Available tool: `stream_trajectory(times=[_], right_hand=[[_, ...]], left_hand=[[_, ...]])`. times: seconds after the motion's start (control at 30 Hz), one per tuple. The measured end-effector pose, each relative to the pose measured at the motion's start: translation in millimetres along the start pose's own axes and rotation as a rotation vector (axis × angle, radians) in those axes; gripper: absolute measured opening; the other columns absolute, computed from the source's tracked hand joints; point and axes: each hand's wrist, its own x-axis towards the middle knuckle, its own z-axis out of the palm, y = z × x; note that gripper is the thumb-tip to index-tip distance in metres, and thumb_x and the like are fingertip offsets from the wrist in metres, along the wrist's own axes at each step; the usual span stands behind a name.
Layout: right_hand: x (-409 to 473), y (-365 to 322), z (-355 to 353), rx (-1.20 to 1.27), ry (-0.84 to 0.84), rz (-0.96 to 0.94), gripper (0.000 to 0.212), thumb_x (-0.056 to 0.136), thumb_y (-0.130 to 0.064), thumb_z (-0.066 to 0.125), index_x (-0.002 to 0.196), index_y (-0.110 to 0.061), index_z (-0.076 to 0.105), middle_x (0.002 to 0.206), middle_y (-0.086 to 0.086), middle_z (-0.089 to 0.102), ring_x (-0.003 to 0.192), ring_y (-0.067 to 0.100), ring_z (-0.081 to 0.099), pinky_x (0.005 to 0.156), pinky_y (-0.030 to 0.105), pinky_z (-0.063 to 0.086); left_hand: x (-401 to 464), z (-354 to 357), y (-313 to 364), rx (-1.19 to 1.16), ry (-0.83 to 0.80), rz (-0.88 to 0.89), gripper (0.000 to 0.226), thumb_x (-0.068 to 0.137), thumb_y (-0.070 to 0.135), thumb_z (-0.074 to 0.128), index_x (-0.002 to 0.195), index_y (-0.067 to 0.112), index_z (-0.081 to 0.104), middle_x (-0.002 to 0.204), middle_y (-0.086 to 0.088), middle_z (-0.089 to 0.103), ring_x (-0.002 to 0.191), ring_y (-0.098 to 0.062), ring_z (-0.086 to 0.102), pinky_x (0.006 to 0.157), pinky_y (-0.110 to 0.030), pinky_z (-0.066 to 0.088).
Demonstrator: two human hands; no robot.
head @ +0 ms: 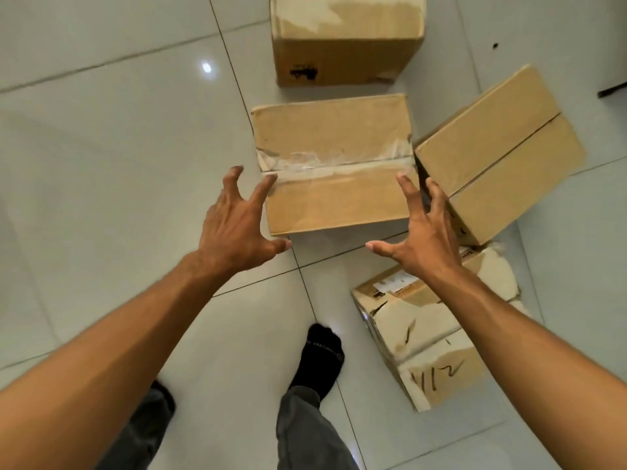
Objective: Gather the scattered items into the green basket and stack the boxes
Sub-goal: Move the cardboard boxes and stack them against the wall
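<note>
A floor (pixel 101 157) of large, glossy pale tiles fills the scene, its thin dark grout lines (pixel 234 79) running at a slant and crossing near the middle. A small bright spot of reflected light (pixel 206 67) shines on a tile toward the far left. A tiny dark speck (pixel 495 46) marks the tile at the far right, near a dark object (pixel 611 90) cut off by the right edge.
</note>
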Motion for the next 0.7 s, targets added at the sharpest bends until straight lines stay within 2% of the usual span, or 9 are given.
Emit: stream_trajectory(times=[0.1, 0.17, 0.23, 0.33, 0.5, 0.6, 0.7], right_hand=[[31, 20, 30, -0.032, -0.027, -0.006, 0.122, 0.064, -0.056, 0.086, 0.149, -0.057, -0.002, 0.163, 0.003, -0.007, 0.149, 0.033, 0.018, 0.11, 0.053, 0.039], [48, 26, 47, -0.039, -0.07, 0.003, 0.122, 0.065, -0.053, 0.087, 0.149, -0.058, -0.002, 0.163, 0.005, -0.009, 0.148, 0.036, 0.014, 0.112, 0.056, 0.036], [57, 25, 60, -0.04, -0.058, 0.031, 0.123, 0.064, -0.047, 0.09, 0.148, -0.06, 0.001, 0.161, 0.008, -0.009, 0.147, 0.038, 0.011, 0.111, 0.057, 0.036], [57, 15, 68, -0.038, -0.004, 0.113, 0.125, 0.06, -0.043, 0.093, 0.147, -0.061, 0.004, 0.159, 0.014, -0.003, 0.141, 0.04, 0.018, 0.107, 0.056, 0.037], [24, -18, 56, -0.08, 0.068, 0.114, 0.125, 0.056, -0.058, 0.09, 0.152, -0.054, 0.01, 0.142, 0.02, 0.026, 0.122, 0.036, 0.032, 0.095, 0.043, 0.031], [6, -52, 40, -0.065, 0.062, 0.072, 0.121, 0.054, -0.062, 0.088, 0.151, -0.053, 0.017, 0.135, 0.02, 0.029, 0.118, 0.034, 0.032, 0.095, 0.046, 0.033], [-2, -100, 13, -0.025, 0.094, 0.009, 0.117, 0.054, -0.059, 0.089, 0.15, -0.052, 0.022, 0.133, 0.017, 0.027, 0.12, 0.036, 0.03, 0.096, 0.05, 0.038]], left_hand=[[26, 32, -3, -0.015, -0.044, -0.064, 0.118, 0.058, 0.063, 0.081, 0.148, 0.035, 0.009, 0.153, -0.015, 0.007, 0.116, -0.044, 0.053, 0.091, -0.05, 0.049], [41, 49, -5, -0.149, -0.086, -0.096, 0.121, 0.058, 0.056, 0.086, 0.146, 0.034, 0.005, 0.149, -0.018, 0.017, 0.116, -0.043, 0.052, 0.09, -0.048, 0.048], [50, 61, -2, -0.321, -0.149, -0.1, 0.128, 0.058, 0.045, 0.09, 0.147, 0.037, -0.002, 0.146, -0.017, 0.024, 0.121, -0.041, 0.048, 0.096, -0.046, 0.045], [48, 68, 4, -0.379, -0.164, -0.113, 0.134, 0.056, 0.041, 0.092, 0.149, 0.042, -0.005, 0.145, -0.016, 0.024, 0.122, -0.04, 0.047, 0.101, -0.044, 0.042], [22, 39, -8, -0.23, -0.003, -0.149, 0.124, 0.049, 0.044, 0.091, 0.147, 0.038, 0.016, 0.134, -0.014, 0.029, 0.124, -0.036, 0.037, 0.093, -0.049, 0.046], [2, 6, -30, -0.211, 0.067, -0.157, 0.113, 0.048, 0.047, 0.089, 0.141, 0.037, 0.026, 0.127, -0.011, 0.031, 0.12, -0.034, 0.037, 0.086, -0.049, 0.048], [-19, -38, -54, -0.231, 0.137, -0.17, 0.108, 0.049, 0.048, 0.088, 0.139, 0.037, 0.029, 0.126, -0.009, 0.031, 0.118, -0.033, 0.038, 0.083, -0.045, 0.048]])
